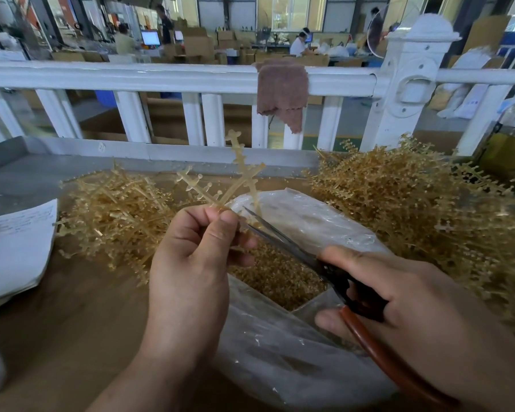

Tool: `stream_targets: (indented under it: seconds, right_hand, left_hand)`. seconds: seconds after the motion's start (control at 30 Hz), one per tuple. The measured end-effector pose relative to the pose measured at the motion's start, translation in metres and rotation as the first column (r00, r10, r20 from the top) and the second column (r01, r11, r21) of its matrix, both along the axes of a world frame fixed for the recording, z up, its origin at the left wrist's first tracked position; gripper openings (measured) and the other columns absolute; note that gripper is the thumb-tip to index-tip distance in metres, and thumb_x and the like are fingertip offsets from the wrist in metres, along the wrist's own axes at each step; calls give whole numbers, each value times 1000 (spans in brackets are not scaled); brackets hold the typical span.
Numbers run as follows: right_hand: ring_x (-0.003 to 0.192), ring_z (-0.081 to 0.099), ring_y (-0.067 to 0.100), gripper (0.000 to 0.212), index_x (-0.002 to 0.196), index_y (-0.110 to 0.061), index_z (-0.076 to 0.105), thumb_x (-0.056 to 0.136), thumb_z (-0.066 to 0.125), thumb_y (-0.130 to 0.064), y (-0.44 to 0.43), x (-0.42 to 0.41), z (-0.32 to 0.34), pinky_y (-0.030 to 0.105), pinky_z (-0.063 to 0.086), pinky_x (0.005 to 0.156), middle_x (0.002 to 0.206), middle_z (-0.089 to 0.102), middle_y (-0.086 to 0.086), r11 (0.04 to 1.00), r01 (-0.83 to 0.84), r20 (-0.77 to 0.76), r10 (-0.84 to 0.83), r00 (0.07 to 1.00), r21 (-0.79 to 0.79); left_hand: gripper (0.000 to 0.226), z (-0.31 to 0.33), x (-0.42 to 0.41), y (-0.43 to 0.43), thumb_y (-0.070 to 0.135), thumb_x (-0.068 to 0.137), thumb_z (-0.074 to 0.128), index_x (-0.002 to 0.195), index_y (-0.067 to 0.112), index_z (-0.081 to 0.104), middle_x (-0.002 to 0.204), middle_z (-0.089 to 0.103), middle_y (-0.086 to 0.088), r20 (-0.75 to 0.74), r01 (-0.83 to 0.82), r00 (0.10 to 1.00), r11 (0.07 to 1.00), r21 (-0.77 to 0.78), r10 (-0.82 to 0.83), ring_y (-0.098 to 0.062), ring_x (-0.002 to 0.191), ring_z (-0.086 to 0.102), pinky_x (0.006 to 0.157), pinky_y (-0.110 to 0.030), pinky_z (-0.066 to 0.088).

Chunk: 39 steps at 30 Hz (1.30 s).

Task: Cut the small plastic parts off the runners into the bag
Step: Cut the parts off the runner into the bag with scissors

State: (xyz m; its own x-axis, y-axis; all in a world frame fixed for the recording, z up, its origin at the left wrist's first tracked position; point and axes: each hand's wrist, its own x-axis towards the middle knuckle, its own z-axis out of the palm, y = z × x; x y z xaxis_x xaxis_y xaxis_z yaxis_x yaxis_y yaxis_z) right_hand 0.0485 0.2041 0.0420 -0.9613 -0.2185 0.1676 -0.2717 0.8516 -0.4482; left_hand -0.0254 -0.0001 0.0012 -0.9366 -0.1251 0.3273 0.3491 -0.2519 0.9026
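My left hand (194, 263) pinches a pale yellow plastic runner (238, 173) that branches upward, with small parts still along its arms. My right hand (399, 298) grips scissors (283, 242) with a black and red-brown handle; the blades are slightly apart, their tips just right of my left fingertips, at the runner's base. Below both hands lies an open clear plastic bag (309, 221) holding a heap of small cut parts (280, 278).
A pile of runners (113, 212) lies to the left and a bigger pile of runners (414, 203) to the right on the brown table. Papers (15, 248) sit at the left edge. A white railing (161, 78) with a brown cloth (281, 90) stands behind.
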Motion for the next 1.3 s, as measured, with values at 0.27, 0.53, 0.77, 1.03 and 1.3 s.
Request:
stream_targets:
  seconds: [0.27,0.53,0.77,1.03,1.3]
  right_hand:
    - [79,60,-7,61,127,-52,49,73,49,-80,-6,3,4,9,46,72,96,59,-27,1000,10,-67,-9,998,12]
    - [79,61,-8,50,119,-64,45,73,47,-83,-3,3,4,14,48,72,96,61,-29,999,20,-62,-17,998,34]
    - [78,63,-3,46,110,-74,45,67,49,-87,2,2,5,20,50,69,94,64,-23,999,8,8,-7,1000,-40]
    - [84,62,-4,48,111,-77,39,66,46,-89,5,0,-1,19,47,78,97,63,-25,1000,-2,0,2,1000,4]
    - [82,63,0,46,112,-73,43,69,49,-86,5,-2,-4,22,48,74,93,65,-18,1000,6,-27,-7,1000,-15]
  left_hand:
    - [18,0,-1,-2,28,93,62,75,33,64,79,70,-3,-59,22,998,999,-35,-24,-19,73,71,61,-27,55]
    - [10,2,1,-4,28,94,60,84,26,62,81,73,-7,-63,20,998,998,-68,-24,-23,76,74,64,-28,57]
    - [11,5,4,-3,27,96,60,85,27,59,77,70,2,-92,-15,996,995,-96,6,-23,74,75,63,-27,58]
    - [10,5,6,-1,19,102,59,93,17,56,81,71,-2,-100,-67,993,990,-121,55,-19,73,75,64,-25,58]
    - [10,7,1,-2,18,90,69,87,23,61,79,71,1,-18,44,999,998,55,-43,-19,75,74,69,-24,58]
